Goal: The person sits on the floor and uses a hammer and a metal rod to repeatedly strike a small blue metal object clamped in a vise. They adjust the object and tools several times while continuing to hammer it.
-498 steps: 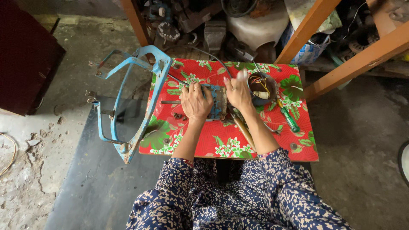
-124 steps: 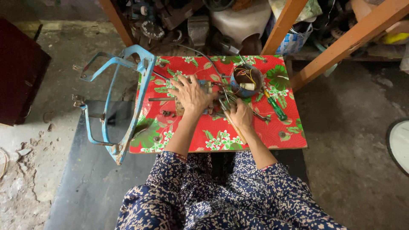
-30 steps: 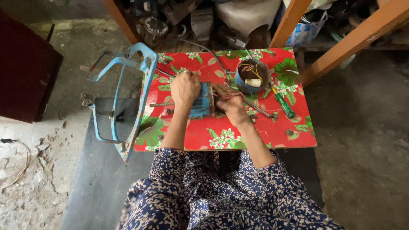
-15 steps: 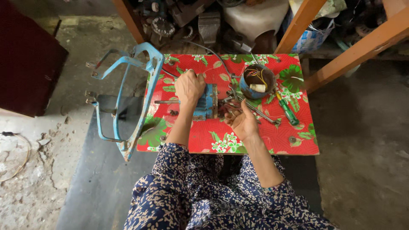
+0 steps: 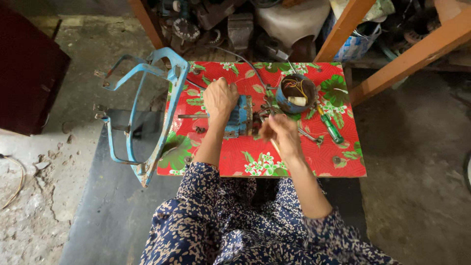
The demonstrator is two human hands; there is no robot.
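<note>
A low table with a red flowered cover [image 5: 294, 159] stands in front of my knees. My left hand [image 5: 219, 98] rests on top of a blue metal motor part [image 5: 241, 117] at the table's middle and grips it; a thin shaft [image 5: 192, 116] sticks out to its left. Just right of the part, my right hand [image 5: 280, 133] is blurred, fingers closed around a thin stick-like tool whose tip points toward the blue part. A dark round motor housing [image 5: 295, 94] with coloured wires inside sits behind my right hand.
A green-handled screwdriver [image 5: 331, 127] lies on the right of the table with small nuts nearby. A light blue metal frame [image 5: 142, 108] leans against the table's left edge. Orange wooden beams [image 5: 412, 54] and a pile of machine parts [image 5: 235, 24] crowd the back.
My right hand has lifted slightly and moved left toward the blue part. My left hand stays on it. The view has shifted a little.
</note>
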